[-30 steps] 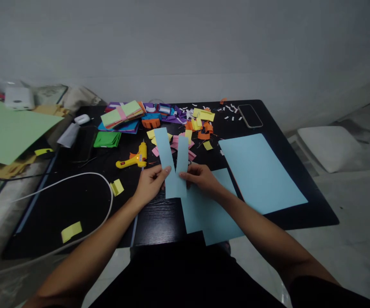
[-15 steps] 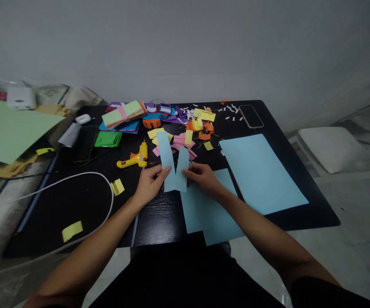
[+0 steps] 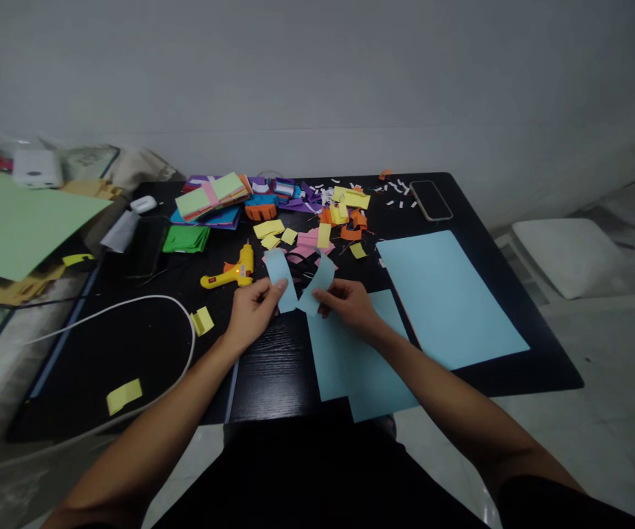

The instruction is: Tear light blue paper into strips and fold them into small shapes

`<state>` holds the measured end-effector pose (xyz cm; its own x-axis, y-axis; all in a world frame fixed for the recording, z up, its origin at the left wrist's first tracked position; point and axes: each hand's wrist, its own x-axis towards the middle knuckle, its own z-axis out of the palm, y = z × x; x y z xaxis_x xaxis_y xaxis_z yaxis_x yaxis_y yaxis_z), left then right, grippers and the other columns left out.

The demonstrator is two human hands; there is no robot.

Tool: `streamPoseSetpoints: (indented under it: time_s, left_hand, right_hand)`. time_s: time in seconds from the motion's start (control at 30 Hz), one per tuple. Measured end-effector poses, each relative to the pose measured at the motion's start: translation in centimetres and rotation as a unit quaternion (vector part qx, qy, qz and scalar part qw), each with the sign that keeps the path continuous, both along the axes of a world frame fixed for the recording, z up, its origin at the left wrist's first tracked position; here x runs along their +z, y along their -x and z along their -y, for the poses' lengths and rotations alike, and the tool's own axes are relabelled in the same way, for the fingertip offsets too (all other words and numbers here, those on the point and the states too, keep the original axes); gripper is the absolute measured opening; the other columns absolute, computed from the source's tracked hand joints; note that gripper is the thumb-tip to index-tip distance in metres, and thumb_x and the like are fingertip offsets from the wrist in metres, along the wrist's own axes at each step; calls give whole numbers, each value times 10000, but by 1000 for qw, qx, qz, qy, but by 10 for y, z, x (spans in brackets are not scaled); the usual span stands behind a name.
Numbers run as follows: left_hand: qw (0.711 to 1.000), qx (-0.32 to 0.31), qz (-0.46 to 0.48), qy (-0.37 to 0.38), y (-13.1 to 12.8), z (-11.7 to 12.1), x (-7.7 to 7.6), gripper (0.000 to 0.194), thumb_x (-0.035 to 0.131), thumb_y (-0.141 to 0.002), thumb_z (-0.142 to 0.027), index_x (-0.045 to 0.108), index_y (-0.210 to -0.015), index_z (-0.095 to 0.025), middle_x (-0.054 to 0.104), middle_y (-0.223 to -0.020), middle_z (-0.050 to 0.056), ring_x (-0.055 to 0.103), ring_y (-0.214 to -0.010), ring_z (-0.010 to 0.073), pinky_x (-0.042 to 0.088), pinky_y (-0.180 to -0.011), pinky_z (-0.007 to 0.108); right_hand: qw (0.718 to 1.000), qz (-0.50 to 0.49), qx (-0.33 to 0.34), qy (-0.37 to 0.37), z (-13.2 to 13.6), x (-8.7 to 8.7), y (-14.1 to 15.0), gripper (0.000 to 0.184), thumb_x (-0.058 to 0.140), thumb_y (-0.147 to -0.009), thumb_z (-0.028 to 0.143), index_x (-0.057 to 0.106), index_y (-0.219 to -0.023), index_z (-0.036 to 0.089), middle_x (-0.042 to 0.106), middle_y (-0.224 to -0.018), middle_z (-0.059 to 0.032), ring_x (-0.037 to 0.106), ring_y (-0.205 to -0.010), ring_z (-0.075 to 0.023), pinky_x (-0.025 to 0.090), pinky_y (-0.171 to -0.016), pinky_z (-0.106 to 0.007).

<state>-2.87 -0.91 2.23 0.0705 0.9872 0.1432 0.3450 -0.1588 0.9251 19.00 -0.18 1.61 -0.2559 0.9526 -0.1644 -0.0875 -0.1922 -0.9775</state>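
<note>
Left of the yellow glue gun [image 3: 229,270]: bright green folded paper [image 3: 186,239], behind it to the left; yellow folded slip [image 3: 201,322], nearer the person. Both lie on the table [image 3: 273,375].

Just right of the gun, toward the person: left hand [image 3: 254,308], fingers pinched on the left light-blue strip [image 3: 281,279]. Further right of the gun: right light-blue strip [image 3: 318,283], curled and leaning right, clamped in the fingers of the right hand [image 3: 345,300]. Both strips are held up off the table. Split looks done or nearly so: gap is wide at the top, lower ends meet or almost meet; can't tell if still joined.

Farther right of the gun: light-blue paper [image 3: 361,364] with a stepped near edge, one sheet or two overlapping, can't tell; then large light-blue sheet [image 3: 455,301]. Large sheet looks whole, so that part seems not yet divided.

Versus half a second ago: gap has widened, right strip bends more, both strips' tops sit lower. More yellow scraps [image 3: 289,236] now show right of the gun, behind the strips. Glue gun unmoved.
</note>
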Motion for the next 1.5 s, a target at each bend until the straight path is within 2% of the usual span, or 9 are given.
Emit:
streamPoseSetpoints:
  time_s: [0.17,0.8,0.93,1.03,1.17,1.23,1.33,1.5]
  left_hand:
    - [999,43,4,-17,1,0,0,474,625,-978,-473,552,-604,-192,533,-482,-34,488,-464,105,365,-476,227]
    - [997,67,3,-43,-1,-1,2,474,630,-970,-465,546,-597,-185,524,-455,-45,476,-420,93,342,-448,216]
    - [995,88,13,-55,0,0,6,498,628,-966,-487,521,-581,-190,514,-448,-45,465,-411,91,341,-446,219]
    - [995,65,11,-72,-1,2,8,491,593,-981,-493,530,-600,-189,517,-464,-40,466,-428,95,342,-460,224]
    - [996,-78,-34,-38,-6,4,5,472,580,-969,-485,532,-613,-179,476,-522,-42,439,-493,96,327,-496,229]
    - [991,-119,-69,2,-8,4,1,507,577,-960,-497,484,-575,-180,416,-530,-47,398,-511,92,294,-504,233]
    - [990,-97,-95,36,-11,2,-4,528,590,-941,-525,449,-562,-185,384,-530,-54,370,-520,93,269,-514,239]
    - [993,-66,-82,46,-12,1,-6,418,679,-885,-508,495,-673,-198,462,-583,-62,436,-553,104,326,-542,230]
  right_hand:
    - [999,13,-36,-29,-1,-1,0,457,855,-720,603,688,-691,179,664,-596,-8,593,-527,-133,506,-562,-283]
    - [998,35,-36,-47,-1,-1,-1,474,829,-740,616,658,-663,182,653,-581,0,592,-523,-132,500,-557,-268]
    - [999,31,-22,-36,-1,-2,-1,456,833,-742,604,685,-726,173,655,-594,9,601,-529,-128,513,-563,-265]
    - [999,15,19,-23,-1,-3,0,444,843,-736,585,708,-800,168,676,-638,7,621,-547,-127,539,-573,-264]
    - [996,-8,90,-17,-1,-6,2,441,880,-694,553,707,-806,163,693,-672,-2,648,-578,-134,565,-571,-264]
    - [993,-13,118,-13,-2,-8,3,422,887,-690,527,701,-801,165,699,-680,-4,661,-592,-139,574,-578,-266]
    - [991,-15,134,-6,-2,-12,3,372,886,-704,462,706,-836,164,719,-713,-10,680,-626,-144,579,-599,-265]
    - [989,-36,144,4,-1,-16,2,309,860,-724,369,722,-904,158,749,-771,-23,705,-701,-157,570,-618,-254]
